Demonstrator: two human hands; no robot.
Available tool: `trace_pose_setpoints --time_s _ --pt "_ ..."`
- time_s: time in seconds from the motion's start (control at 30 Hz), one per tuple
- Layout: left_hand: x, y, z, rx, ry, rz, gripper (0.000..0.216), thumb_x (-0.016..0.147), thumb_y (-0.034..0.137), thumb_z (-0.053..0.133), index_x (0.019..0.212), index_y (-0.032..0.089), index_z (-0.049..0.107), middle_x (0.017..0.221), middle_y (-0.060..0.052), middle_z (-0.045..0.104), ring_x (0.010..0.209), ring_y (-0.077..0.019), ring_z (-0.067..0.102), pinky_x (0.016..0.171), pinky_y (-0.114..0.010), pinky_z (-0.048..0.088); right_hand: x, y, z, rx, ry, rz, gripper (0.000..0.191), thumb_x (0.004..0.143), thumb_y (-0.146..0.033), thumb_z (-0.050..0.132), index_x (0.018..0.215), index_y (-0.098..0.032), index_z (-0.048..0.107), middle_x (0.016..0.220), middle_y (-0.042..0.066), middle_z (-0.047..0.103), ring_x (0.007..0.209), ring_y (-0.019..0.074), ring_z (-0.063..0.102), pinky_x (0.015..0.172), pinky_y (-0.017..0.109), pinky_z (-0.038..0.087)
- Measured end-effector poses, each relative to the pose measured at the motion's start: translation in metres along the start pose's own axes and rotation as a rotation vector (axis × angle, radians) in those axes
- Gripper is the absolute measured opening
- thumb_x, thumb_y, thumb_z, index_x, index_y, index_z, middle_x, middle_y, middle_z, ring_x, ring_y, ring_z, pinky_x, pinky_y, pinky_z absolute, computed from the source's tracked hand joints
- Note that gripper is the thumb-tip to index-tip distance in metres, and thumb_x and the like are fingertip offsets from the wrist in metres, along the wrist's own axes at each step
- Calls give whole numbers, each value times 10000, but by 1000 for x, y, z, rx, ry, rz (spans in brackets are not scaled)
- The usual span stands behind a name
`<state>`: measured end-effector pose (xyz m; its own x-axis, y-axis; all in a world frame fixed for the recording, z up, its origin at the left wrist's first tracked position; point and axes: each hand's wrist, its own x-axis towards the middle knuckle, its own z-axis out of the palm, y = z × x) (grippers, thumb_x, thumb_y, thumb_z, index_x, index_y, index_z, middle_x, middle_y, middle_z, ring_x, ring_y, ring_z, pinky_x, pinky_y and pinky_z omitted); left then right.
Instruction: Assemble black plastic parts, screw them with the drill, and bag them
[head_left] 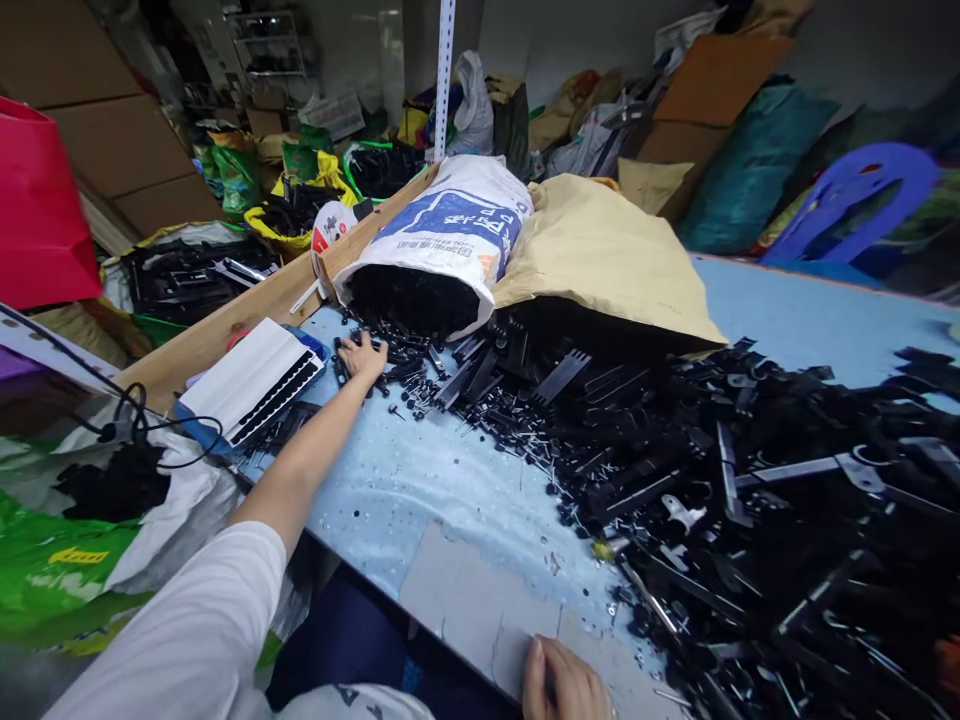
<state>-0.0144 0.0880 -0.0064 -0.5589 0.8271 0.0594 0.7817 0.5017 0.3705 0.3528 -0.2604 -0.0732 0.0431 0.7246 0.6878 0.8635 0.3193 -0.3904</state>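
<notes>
"In the head view, where is the left hand?"
"By the left edge of the desk, its fingers spread over small black parts just outside the mouth of the white printed sack."
"And the right hand?"
"At the near edge, cut off by the frame. Its fingers look bent and close together; I can't tell whether they pinch anything."
"How far along is it?"
"Early, I'd judge. Dark parts show inside that sack, but a big heap of mixed parts lies loose towards the right edge, with screws scattered before the tan sack. Plenty looks left to handle."
</notes>
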Motion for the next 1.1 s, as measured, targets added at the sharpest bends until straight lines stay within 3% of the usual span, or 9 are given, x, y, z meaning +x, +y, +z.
trace_pose_setpoints --time_s 0.1,0.2,0.3,0.43,0.5,0.63,0.7,0.9,1.1 --pt "-43 6 22 4 4 120 519 902 398 413 1349 134 402 1398 -229 346 1326 -326 300 1078 -544 183 5 -7 -3 8 1 -34 129 778 -149 620 891 -208 600 753 30 661 669 193 608 653 336 454" --pt "-83 12 31 -44 -67 353 540 865 155 408 1399 138 330 1364 -203 413 1302 -278 363 1095 -493 207 7 -13 -6 11 -40 -54 95 796 -126 597 872 -176 570 754 50 645 706 186 580 684 334 433" --pt "-104 14 23 -129 -108 463 745 747 -38 372 1450 142 201 1363 -171 432 1252 -235 438 1050 -407 341 8 -18 -10 1 -55 -62 72 806 -116 579 847 -172 560 743 45 635 713 178 559 684 324 409" --pt "-128 2 0 -260 21 503 689 799 4 347 1455 135 182 1436 -150 341 1237 -232 460 992 -358 430 22 -23 -9 57 -56 -1 38 839 -143 540 829 -170 565 762 42 629 739 167 555 719 316 401" --pt "-156 -11 -8 -316 76 666 619 858 65 323 1455 125 173 1418 -135 377 1214 -210 487 995 -341 439 48 -26 3 140 -105 40 60 861 -187 517 838 -167 569 788 49 626 762 164 557 733 304 412" --pt "-244 -43 -10 -288 -15 1299 551 892 50 222 1431 158 259 1363 -106 459 1243 -165 459 1008 -315 437 138 -35 62 287 -263 111 192 886 -313 475 875 -150 574 833 70 622 792 169 557 745 285 428" --pt "-282 -57 -5 -253 -38 1411 493 901 57 260 1366 161 386 1276 -112 543 1207 -166 497 1001 -304 444 192 -40 101 266 -366 176 230 892 -328 456 962 -138 566 930 88 623 864 179 555 800 293 422" --pt "-319 -71 10 -154 -35 1358 365 876 79 397 1224 99 507 1197 -170 579 1148 -220 544 959 -366 479 293 -49 182 89 -518 521 486 854 -328 520 1231 -27 455 1099 212 584 1054 299 537 884 403 400" --pt "-324 -69 9 -208 -107 1146 292 854 98 456 1126 117 560 1083 -152 610 1029 -232 580 849 -384 520 287 -35 169 129 -500 464 500 877 -239 441 1318 -10 380 1073 144 611 1044 179 556 926 280 386"
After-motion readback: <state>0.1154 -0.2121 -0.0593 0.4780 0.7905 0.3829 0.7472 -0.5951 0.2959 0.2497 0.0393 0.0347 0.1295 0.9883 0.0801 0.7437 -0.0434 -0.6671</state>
